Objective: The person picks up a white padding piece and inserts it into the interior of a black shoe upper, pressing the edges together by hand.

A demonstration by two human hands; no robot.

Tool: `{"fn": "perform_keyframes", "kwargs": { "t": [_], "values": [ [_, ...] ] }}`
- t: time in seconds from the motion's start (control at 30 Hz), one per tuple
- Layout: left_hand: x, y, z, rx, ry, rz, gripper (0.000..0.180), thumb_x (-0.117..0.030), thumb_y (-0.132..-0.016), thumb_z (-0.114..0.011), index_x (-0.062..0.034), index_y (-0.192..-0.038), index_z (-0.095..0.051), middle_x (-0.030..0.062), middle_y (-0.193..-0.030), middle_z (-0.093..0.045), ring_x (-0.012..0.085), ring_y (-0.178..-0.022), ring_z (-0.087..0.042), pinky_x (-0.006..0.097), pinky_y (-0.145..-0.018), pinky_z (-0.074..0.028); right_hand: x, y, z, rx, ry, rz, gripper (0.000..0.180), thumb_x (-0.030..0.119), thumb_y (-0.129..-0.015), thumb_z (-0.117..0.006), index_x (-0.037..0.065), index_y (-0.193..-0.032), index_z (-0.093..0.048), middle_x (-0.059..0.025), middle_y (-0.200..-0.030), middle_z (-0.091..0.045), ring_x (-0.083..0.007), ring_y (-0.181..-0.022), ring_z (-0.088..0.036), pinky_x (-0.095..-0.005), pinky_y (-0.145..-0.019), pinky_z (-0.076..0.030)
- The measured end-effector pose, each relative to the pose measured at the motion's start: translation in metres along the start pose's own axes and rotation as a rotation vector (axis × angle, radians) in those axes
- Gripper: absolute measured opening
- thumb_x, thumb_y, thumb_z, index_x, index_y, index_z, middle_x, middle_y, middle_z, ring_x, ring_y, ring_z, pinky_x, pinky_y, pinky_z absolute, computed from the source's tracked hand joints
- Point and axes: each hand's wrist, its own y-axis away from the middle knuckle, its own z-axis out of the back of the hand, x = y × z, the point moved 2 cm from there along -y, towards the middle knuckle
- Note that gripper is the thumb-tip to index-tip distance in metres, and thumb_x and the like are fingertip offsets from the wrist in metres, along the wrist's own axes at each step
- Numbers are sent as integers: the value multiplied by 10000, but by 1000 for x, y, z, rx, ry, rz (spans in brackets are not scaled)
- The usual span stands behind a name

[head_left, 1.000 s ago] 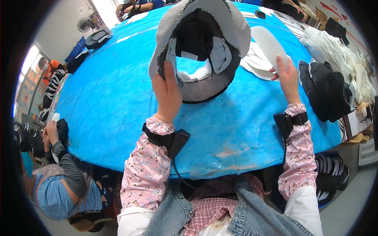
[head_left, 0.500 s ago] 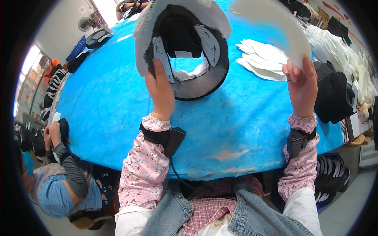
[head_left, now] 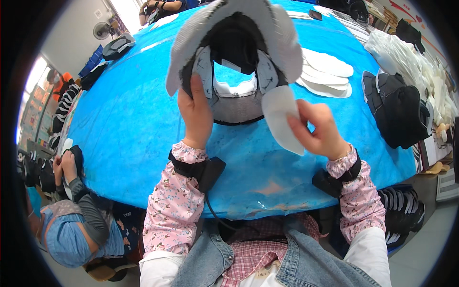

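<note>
Right grip [head_left: 319, 130] pinching insole [head_left: 282, 117] beside shoe upper [head_left: 236, 52].

A large work table [head_left: 119, 129] covered in bright blue fabric fills most of the view. Its near edge shows worn, discoloured patches. A grey wall stands beyond the far left corner, with a round fan [head_left: 101, 30] mounted against it. Strong daylight enters from a window [head_left: 128, 8] at the top of the room and from a second bright opening [head_left: 34, 81] on the left side. The floor [head_left: 423, 248] at lower right is plain grey. A red-and-white wall section [head_left: 406, 10] is visible at upper right.
</note>
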Motion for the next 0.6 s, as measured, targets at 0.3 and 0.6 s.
{"fn": "perform_keyframes", "kwargs": {
  "t": [0.3, 0.6],
  "values": [
    [-10, 14, -14, 8, 89, -38, 290, -196, -956, -435, 36, -1114, -509, 78, -982, -546, 124, -885, -485, 257, -768, -398, 11, 4, -5, -377, -211, 71, 118, 5, -774, -626, 4, -892, -621, -61, -602, -597, -174, -435, -553, -259, -416, -404],
    [-2, 14, -14, 340, -93, 78, 421, -251, -943, -446, 4, -1277, -411, 134, -1230, -441, 219, -1114, -431, 299, -947, -334, 4, -1, -7, -12, 40, -101, 125, 125, -779, -638, 55, -882, -649, -110, -689, -614, -231, -532, -587, -281, -471, -438]
  ]
}}
